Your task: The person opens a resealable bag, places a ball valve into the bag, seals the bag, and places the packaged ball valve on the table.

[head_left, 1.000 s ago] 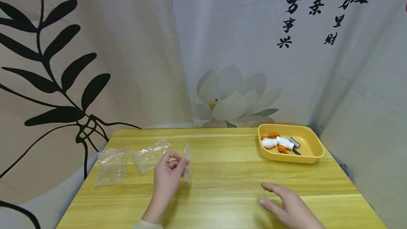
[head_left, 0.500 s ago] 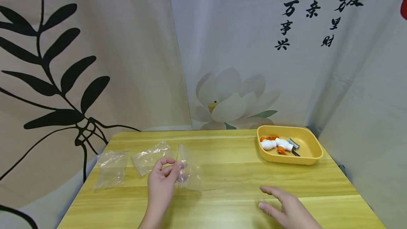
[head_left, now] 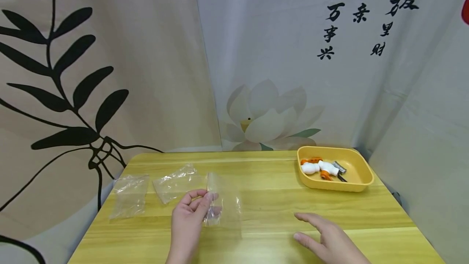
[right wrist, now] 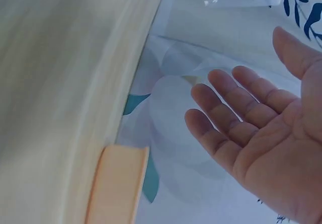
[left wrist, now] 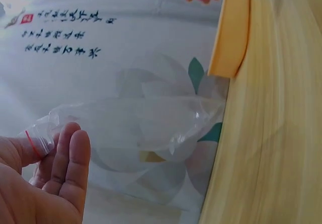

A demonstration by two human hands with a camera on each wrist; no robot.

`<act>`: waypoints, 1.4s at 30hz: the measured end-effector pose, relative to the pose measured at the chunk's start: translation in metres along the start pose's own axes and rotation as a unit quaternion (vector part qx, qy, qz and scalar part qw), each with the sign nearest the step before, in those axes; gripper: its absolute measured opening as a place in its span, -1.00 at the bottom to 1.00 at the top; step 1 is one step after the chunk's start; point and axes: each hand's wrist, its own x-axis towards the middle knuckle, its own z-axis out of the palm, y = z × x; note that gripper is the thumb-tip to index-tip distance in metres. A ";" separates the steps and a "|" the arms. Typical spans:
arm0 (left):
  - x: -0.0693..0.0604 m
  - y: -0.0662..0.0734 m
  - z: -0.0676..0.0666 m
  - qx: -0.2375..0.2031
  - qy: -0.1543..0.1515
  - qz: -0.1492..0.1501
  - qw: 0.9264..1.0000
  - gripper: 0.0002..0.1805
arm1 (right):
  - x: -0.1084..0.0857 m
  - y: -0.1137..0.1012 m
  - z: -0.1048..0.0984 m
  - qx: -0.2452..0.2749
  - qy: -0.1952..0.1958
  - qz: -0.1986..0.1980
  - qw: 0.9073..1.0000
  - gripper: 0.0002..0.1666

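Between thumb and forefinger my left hand (head_left: 187, 219) pinches a clear plastic zip bag (head_left: 228, 205) by its edge, above the table. In the left wrist view the bag (left wrist: 146, 123) stretches out from the fingers, with a red line along its gripped edge. Nothing can be made out inside it. My right hand (head_left: 329, 237) hovers over the right part of the table, thumb and fingers apart. The right wrist view shows that palm (right wrist: 261, 148) holding nothing. Two more clear bags, a left one (head_left: 130, 201) and a nearer one (head_left: 174, 186), lie flat beyond my left hand.
A yellow tray (head_left: 355, 176) stands at the table's back right. It holds white parts (head_left: 327, 168), orange parts (head_left: 325, 175), a grey metallic piece (head_left: 340, 168) and a thin black piece. A printed curtain (head_left: 264, 52) hangs behind the wooden table (head_left: 271, 199).
The bag in my left hand has turned from edge-on to face the head camera more, spreading rightward. My left hand has come slightly nearer and left. My right hand has shifted slightly left.
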 end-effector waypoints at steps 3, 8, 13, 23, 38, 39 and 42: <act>-0.004 0.002 0.005 0.019 0.008 0.015 1.000 -0.63 | 0.002 -0.009 0.001 -0.015 0.023 -0.048 0.999 -0.40; -0.011 0.004 0.016 0.013 0.012 0.027 0.999 -0.71 | 0.007 -0.030 0.008 -0.025 0.066 -0.149 0.986 -0.47; -0.017 0.005 0.027 0.015 0.010 0.059 0.998 -0.77 | 0.014 -0.052 0.014 -0.023 0.084 -0.227 0.970 -0.47; -0.025 -0.005 0.042 0.130 0.039 0.183 0.974 -0.89 | 0.030 -0.084 0.022 -0.035 0.146 -0.345 0.926 -0.30; -0.023 -0.017 0.050 0.250 0.051 0.408 0.877 -0.72 | 0.039 -0.091 0.029 -0.091 0.198 -0.397 0.891 -0.36; -0.023 -0.017 0.050 0.252 0.051 0.407 0.877 -0.72 | 0.039 -0.091 0.029 -0.091 0.197 -0.397 0.892 -0.37; -0.024 -0.017 0.051 0.255 0.051 0.406 0.876 -0.72 | 0.039 -0.090 0.029 -0.089 0.196 -0.399 0.891 -0.39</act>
